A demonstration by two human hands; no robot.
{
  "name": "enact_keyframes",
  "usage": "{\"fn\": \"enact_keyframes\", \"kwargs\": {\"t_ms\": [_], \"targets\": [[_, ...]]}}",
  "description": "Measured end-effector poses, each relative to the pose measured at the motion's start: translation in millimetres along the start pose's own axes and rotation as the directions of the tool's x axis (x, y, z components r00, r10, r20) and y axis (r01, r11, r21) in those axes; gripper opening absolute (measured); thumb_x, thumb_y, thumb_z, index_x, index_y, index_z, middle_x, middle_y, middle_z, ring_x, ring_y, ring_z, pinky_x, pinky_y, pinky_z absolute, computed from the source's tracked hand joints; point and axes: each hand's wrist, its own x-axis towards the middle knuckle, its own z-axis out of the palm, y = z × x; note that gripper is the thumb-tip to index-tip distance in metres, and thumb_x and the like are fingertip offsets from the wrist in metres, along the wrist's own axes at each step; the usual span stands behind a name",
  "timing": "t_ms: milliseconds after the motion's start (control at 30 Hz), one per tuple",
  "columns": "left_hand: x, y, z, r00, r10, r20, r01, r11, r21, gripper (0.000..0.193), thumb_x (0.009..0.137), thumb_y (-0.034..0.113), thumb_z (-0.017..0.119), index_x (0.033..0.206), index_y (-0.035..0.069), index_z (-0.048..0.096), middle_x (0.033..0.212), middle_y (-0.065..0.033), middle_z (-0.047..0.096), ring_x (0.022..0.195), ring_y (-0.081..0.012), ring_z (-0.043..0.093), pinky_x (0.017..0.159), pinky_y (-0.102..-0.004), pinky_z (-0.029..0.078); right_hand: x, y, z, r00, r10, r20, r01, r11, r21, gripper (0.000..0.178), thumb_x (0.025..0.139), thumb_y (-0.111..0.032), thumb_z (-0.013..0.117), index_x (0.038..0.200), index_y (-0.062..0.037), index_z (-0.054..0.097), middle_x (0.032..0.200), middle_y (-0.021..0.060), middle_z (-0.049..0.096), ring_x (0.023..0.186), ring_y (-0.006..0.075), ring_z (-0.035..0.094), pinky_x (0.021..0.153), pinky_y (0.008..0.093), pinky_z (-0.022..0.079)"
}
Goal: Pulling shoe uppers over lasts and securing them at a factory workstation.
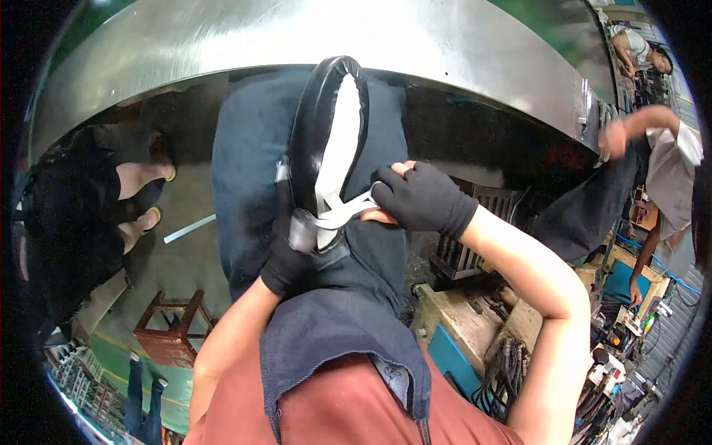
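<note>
A glossy black shoe [305, 152] lies along my lap, its white underside [341, 141] facing up and its black edge gathered in pleats round the toe. My left hand [289, 248], in a black fingerless glove, grips the heel end; its thumb is smeared by motion. In a matching glove, my right hand [424, 199] pinches a white strip [357, 208] to the right of the heel. That strip curves from the shoe's underside to my right fingers. Dark blue apron cloth [256, 163] lies under the shoe.
A metal bench edge [415, 37] curves across the front. On the right, a co-worker's arm [641, 127] reaches toward it. A wooden stool [172, 330] and another person's feet [154, 216] are at left. Beside my right elbow stands a worn box [452, 326] with dark cords.
</note>
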Motion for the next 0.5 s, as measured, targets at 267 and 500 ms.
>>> {"fn": "enact_keyframes", "kwargs": {"t_ms": [267,500], "targets": [[34,-31,-12,0.936,0.349,0.049,-0.341,0.862,0.375,0.074,0.097,0.051,0.054,0.146,-0.003,0.038,0.140,-0.0181,0.052,0.128,-0.0282,0.054,0.109,-0.0404,0.040,-6,8,-43,0.834,0.092,0.544,-0.360,0.838,0.410,0.041,0.103,-0.036,0.050,0.096,-0.0002,0.069,0.084,0.0186,0.070,0.069,0.0250,0.070,0.067,0.0375,0.055],[33,-8,-35,0.943,0.332,-0.030,-0.213,0.667,0.714,0.049,0.099,0.033,0.061,0.132,-0.001,0.051,0.126,-0.0132,0.061,0.117,-0.0267,0.060,0.099,-0.0387,0.046,38,-88,-84,0.965,-0.051,0.257,-0.036,0.946,0.323,0.026,0.090,-0.032,0.063,0.084,-0.0078,0.070,0.082,0.0132,0.065,0.072,0.0283,0.065,0.060,0.0354,0.053]]}}
